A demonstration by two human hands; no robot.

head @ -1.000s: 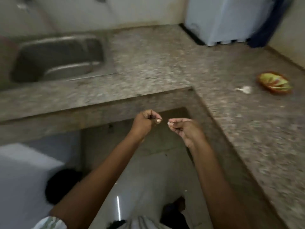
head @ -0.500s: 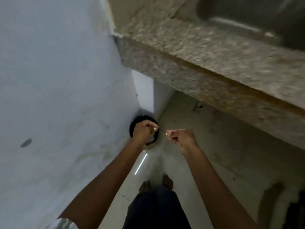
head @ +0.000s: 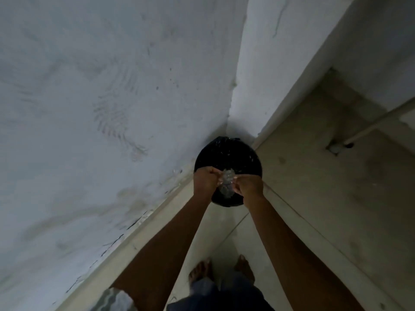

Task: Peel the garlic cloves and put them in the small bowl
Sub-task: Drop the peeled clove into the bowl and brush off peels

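Black bin (head: 226, 153) below; left hand (head: 205, 181), right hand (head: 250, 186), fingers (head: 213, 175) curled, pinch pale scrap (head: 227, 179) (blurred, probably skin). Best: work centred over bin.

Pale patterned short sleeve (head: 119, 299) on the left arm; dark blue trousers (head: 224, 297); bare feet (head: 199, 273).

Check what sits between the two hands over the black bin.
Head view: a pale blurred scrap between left hand and right hand, black bin below. Clove or peel, can't tell.
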